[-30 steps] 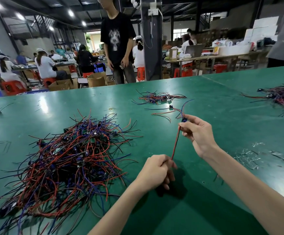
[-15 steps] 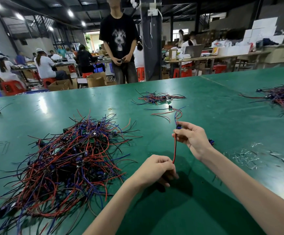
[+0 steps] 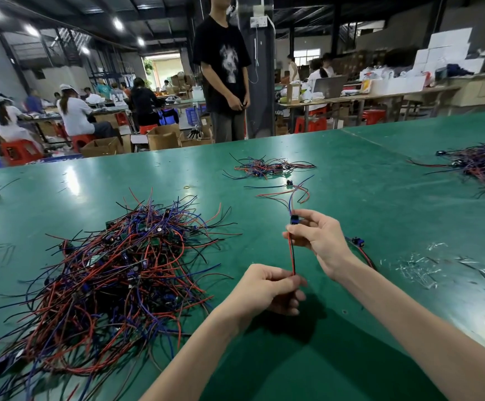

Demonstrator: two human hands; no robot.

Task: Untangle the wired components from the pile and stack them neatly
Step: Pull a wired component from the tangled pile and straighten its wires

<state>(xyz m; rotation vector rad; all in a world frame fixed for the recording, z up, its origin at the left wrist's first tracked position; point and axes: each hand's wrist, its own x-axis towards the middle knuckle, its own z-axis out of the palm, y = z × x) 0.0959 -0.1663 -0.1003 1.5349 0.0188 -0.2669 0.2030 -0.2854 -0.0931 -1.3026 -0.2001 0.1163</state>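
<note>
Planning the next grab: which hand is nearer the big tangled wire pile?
Left. The left hand is just right of the pile; the right hand is farther right, beyond it.

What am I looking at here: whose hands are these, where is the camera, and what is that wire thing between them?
There is no machine here. A person works bare-handed, filmed by one camera worn on their head and looking down. The right hand pinches the blue part of one wired component. The left hand grips its red and black wires lower down. On the green table, a big tangled pile lies at the left, and a smaller bunch lies further back.
</note>
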